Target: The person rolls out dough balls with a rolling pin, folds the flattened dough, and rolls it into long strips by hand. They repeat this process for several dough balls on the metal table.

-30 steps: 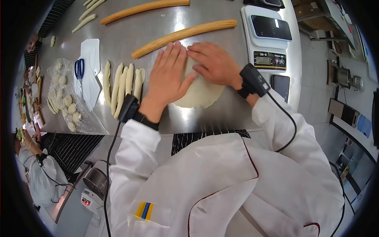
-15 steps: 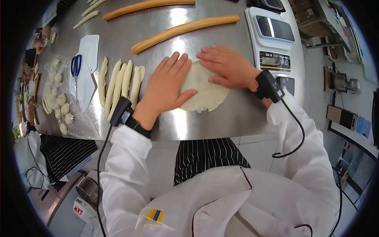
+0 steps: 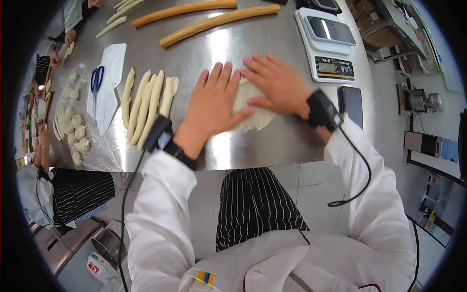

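A thin, flat sheet of dough lies on the steel table, partly covered by both hands. My left hand rests flat over its left side, fingers stretched out and pointing away from me. Over the upper right part of the sheet lies my right hand, its fingers straight and angled to the left. The sheet's lower edge is uneven, and its far edge is mostly hidden under the fingers. Left of my left hand, several long dough rolls lie side by side.
Beyond the hands lie two wooden rolling pins. A digital scale and a phone are on the right. Scissors, a white scraper board and dough balls under plastic are on the left. Co-workers' hands show at far left.
My hands have come closer together over the dough sheet, covering more of it. The sheet looks smaller between them. The view has shifted slightly.
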A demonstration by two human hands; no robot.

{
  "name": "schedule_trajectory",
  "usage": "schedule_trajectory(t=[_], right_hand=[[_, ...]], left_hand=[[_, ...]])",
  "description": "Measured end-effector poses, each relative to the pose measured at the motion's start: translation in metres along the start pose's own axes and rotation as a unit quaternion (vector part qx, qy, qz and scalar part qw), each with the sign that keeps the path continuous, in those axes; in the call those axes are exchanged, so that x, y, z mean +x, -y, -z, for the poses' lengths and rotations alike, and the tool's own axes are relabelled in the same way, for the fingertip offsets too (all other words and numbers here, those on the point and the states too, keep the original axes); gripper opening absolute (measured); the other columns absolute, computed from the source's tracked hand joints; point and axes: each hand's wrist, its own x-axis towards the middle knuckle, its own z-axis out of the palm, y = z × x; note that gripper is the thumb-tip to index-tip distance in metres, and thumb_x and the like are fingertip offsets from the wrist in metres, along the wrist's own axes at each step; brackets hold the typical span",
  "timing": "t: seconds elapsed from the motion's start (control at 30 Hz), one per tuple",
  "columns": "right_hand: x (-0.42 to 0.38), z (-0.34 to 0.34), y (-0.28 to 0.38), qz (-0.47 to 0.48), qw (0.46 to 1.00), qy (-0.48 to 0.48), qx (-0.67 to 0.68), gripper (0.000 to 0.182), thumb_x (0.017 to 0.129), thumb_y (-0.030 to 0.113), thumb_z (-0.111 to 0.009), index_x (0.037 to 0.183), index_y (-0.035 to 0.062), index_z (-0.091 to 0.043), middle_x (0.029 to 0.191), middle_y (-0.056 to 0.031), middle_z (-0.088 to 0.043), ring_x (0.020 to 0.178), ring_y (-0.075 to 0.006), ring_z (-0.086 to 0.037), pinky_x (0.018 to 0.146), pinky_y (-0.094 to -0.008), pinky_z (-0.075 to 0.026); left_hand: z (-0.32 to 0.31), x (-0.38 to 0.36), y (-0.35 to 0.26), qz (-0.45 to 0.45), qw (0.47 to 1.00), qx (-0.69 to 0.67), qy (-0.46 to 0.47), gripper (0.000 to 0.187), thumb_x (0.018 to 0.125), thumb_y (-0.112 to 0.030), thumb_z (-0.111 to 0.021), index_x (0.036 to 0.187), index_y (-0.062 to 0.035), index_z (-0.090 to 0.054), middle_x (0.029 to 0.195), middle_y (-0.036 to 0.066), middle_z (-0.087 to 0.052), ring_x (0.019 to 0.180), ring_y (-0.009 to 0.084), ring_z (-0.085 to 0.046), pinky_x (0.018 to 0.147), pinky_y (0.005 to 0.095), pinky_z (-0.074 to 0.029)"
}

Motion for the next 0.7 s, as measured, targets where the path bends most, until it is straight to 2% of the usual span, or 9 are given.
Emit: schedule_trajectory(t=[0.07,0.17,0.2,0.23,0.3,0.47,0.57,0.63,0.7], right_hand=[[-0.028,0.006,0.012,0.005,1.0,0.028,-0.001,0.072,0.085,0.047,-0.068,0.142,0.0075,-0.048,0.149,-0.016,-0.044,0.142,-0.035,-0.036,0.118,-0.0529,-0.022],[-0.04,0.01,0.014,0.013,0.999,-0.009,0.049,0.071,0.085,0.055,-0.063,0.137,0.0083,-0.052,0.148,-0.0154,-0.045,0.143,-0.0337,-0.035,0.119,-0.0509,-0.021],[-0.025,0.009,0.007,0.009,0.995,-0.047,0.082,0.07,0.087,0.055,-0.062,0.137,0.008,-0.053,0.148,-0.0164,-0.045,0.142,-0.0342,-0.035,0.119,-0.0511,-0.021],[-0.018,0.003,0.007,0.012,0.995,-0.046,0.083,0.07,0.087,0.055,-0.062,0.137,0.008,-0.053,0.148,-0.0164,-0.045,0.142,-0.0342,-0.035,0.119,-0.0511,-0.021],[-0.006,-0.001,0.007,0.001,1.0,0.002,-0.01,0.069,0.088,0.055,-0.061,0.137,0.0082,-0.053,0.149,-0.0166,-0.044,0.142,-0.0354,-0.036,0.118,-0.0518,-0.023],[-0.063,0.009,0.028,0.021,1.0,-0.003,0.011,0.067,0.087,0.055,-0.061,0.137,0.0102,-0.054,0.149,-0.0148,-0.045,0.142,-0.0352,-0.035,0.117,-0.0517,-0.025],[-0.048,0.013,0.024,-0.017,0.997,-0.073,0.028,0.066,0.087,0.055,-0.063,0.137,0.0126,-0.054,0.149,-0.0148,-0.044,0.143,-0.035,-0.034,0.118,-0.051,-0.025],[-0.032,0.003,0.014,-0.013,0.997,-0.073,0.016,0.065,0.088,0.053,-0.063,0.139,0.0144,-0.054,0.151,-0.0149,-0.043,0.144,-0.0346,-0.032,0.119,-0.0501,-0.024],[-0.034,-0.002,0.017,-0.003,1.0,0.0,-0.01,0.067,0.088,0.054,-0.063,0.14,0.0133,-0.053,0.152,-0.0149,-0.042,0.144,-0.0351,-0.032,0.119,-0.0503,-0.023]], left_hand=[[0.009,-0.026,-0.017,0.006,0.999,-0.014,0.03,0.079,0.081,-0.053,-0.066,0.142,-0.0061,-0.048,0.149,0.02,-0.043,0.14,0.0412,-0.035,0.116,0.0554,-0.022],[0.011,-0.037,-0.021,0.024,0.999,-0.039,0.013,0.082,0.08,-0.054,-0.067,0.144,-0.0074,-0.046,0.149,0.021,-0.043,0.14,0.0414,-0.035,0.116,0.0561,-0.021],[0.008,-0.027,-0.021,0.04,0.998,-0.025,-0.036,0.081,0.081,-0.056,-0.065,0.144,-0.0075,-0.046,0.149,0.021,-0.043,0.14,0.0417,-0.035,0.114,0.058,-0.021],[0.002,-0.023,-0.024,0.042,0.998,-0.025,-0.037,0.081,0.081,-0.056,-0.065,0.144,-0.0075,-0.046,0.149,0.021,-0.043,0.14,0.0417,-0.035,0.114,0.058,-0.021],[-0.005,-0.013,-0.029,0.075,0.995,0.064,-0.014,0.079,0.083,-0.058,-0.062,0.143,-0.0082,-0.048,0.149,0.021,-0.042,0.14,0.0417,-0.035,0.113,0.0604,-0.021],[0.003,-0.062,-0.066,0.098,0.994,0.043,-0.01,0.079,0.084,-0.06,-0.06,0.146,-0.0139,-0.047,0.15,0.022,-0.041,0.14,0.0452,-0.033,0.113,0.0631,-0.018],[0.007,-0.045,-0.063,0.146,0.987,0.041,-0.054,0.076,0.085,-0.059,-0.06,0.145,-0.0135,-0.049,0.15,0.022,-0.04,0.139,0.0449,-0.033,0.113,0.0632,-0.018],[-0.003,-0.033,-0.046,0.137,0.987,0.043,-0.07,0.077,0.085,-0.058,-0.061,0.146,-0.0136,-0.048,0.151,0.021,-0.039,0.14,0.045,-0.033,0.113,0.0632,-0.018],[-0.008,-0.037,-0.046,0.113,0.993,0.039,0.001,0.08,0.083,-0.059,-0.063,0.147,-0.0145,-0.044,0.154,0.02,-0.036,0.142,0.0453,-0.03,0.115,0.0622,-0.016]])
